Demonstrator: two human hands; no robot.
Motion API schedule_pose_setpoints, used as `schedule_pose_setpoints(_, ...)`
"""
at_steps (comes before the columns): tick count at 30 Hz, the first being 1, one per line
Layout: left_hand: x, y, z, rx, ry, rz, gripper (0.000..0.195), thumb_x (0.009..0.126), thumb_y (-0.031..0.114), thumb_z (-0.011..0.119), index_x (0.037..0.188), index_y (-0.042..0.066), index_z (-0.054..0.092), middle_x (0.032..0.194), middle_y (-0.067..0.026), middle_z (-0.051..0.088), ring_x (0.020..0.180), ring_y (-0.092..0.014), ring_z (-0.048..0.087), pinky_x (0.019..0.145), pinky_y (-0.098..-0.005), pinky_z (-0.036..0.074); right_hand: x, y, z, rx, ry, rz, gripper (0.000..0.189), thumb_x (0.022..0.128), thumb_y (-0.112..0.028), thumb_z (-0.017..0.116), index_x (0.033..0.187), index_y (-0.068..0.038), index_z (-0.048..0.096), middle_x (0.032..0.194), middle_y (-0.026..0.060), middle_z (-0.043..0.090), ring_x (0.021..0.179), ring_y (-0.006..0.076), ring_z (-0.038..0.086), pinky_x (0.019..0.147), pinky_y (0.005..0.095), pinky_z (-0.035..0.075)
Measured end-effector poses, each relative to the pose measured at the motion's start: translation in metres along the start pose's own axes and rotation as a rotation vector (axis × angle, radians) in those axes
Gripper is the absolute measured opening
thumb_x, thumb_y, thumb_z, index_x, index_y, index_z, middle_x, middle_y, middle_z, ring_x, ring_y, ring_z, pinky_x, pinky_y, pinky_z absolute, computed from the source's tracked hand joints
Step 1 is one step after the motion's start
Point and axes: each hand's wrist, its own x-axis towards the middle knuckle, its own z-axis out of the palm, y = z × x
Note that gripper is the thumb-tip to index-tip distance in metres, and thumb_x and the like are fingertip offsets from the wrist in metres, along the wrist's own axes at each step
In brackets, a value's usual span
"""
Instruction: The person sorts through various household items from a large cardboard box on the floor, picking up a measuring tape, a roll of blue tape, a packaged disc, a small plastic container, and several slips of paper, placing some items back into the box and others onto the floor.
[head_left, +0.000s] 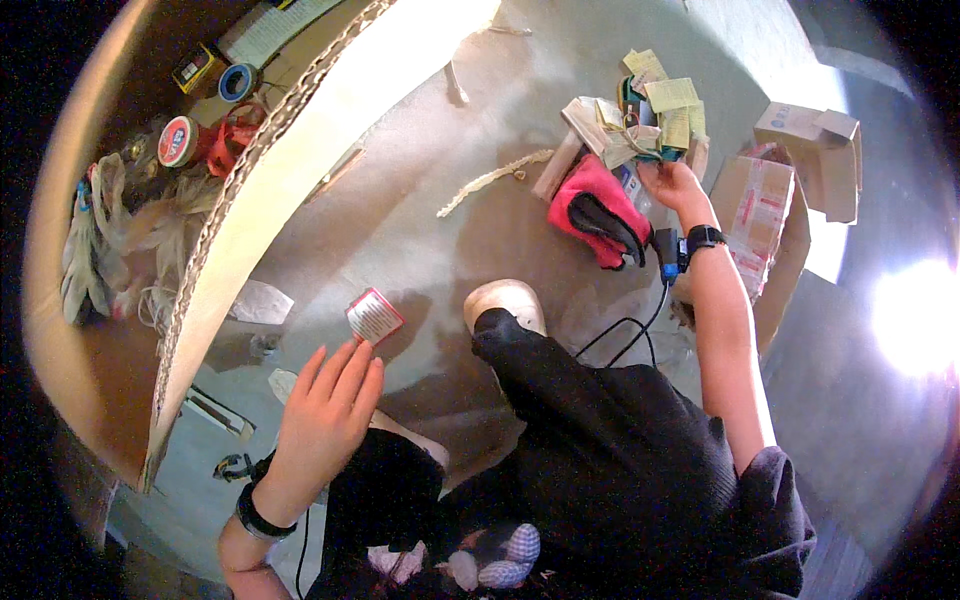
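Note:
My left hand (330, 412) reaches forward at the left, back up, with a black band on its wrist. At its fingertips is a small red-edged printed card (373, 316), which casts a shadow on the floor beside it. The thumb is hidden beneath the hand. At the upper right, my right hand (673, 189) meets the lower edge of a green-edged bundle (670, 154) of yellowish paper slips (671, 95). Its fingertips are partly hidden there. A red fabric pouch (604, 195) with a black opening lies just left of that hand, against a pale wooden piece (559, 165).
A large cardboard box (281, 142) at the left holds gloves (82, 262), a blue tape roll (238, 82) and a red round tin (178, 141). Taped cardboard boxes (757, 217) stand at the right. A black cable (637, 322) runs near my right forearm. Frayed cord (487, 180) lies ahead.

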Motion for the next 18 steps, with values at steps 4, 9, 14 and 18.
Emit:
schedule_pose_setpoints(4,-0.001,0.005,-0.004,-0.002,0.004,-0.017,0.033,0.074,0.01,0.053,0.106,0.002,0.056,0.116,-0.0129,0.055,0.109,-0.024,0.052,0.092,-0.0421,0.041,0.019,0.003,0.004,-0.089,-0.027,0.027,0.026,0.093,-0.016,0.041,0.106,0.004,0.052,0.102,0.0172,0.059,0.094,0.0298,0.058,0.085,0.0397,0.05)
schedule_pose_setpoints(9,0.008,0.013,-0.012,-0.01,-0.009,-0.023,0.031,0.075,0.01,0.054,0.105,0.003,0.057,0.116,-0.0117,0.055,0.109,-0.024,0.052,0.092,-0.0414,0.041,0.047,-0.016,-0.01,-0.065,-0.013,0.093,0.022,0.091,-0.012,0.044,0.102,0.003,0.054,0.096,0.0153,0.061,0.087,0.0284,0.061,0.078,0.0374,0.053)
schedule_pose_setpoints(14,0.009,0.018,-0.018,0.003,-0.021,-0.015,0.032,0.074,0.011,0.055,0.105,0.003,0.057,0.116,-0.0114,0.055,0.109,-0.023,0.052,0.092,-0.0411,0.041,0.051,-0.021,-0.007,-0.063,0.046,0.012,0.015,0.087,-0.004,0.045,0.093,0.004,0.056,0.094,0.016,0.06,0.089,0.029,0.06,0.076,0.0355,0.054)
schedule_pose_setpoints(18,0.005,0.02,-0.017,0.018,-0.017,-0.026,0.031,0.074,0.012,0.056,0.104,0.003,0.057,0.116,-0.0114,0.056,0.108,-0.023,0.052,0.092,-0.0409,0.041,0.04,-0.016,0.013,-0.102,0.092,-0.035,0.014,0.085,0.0,0.043,0.09,0.004,0.055,0.093,0.0159,0.06,0.087,0.029,0.059,0.073,0.0352,0.055)
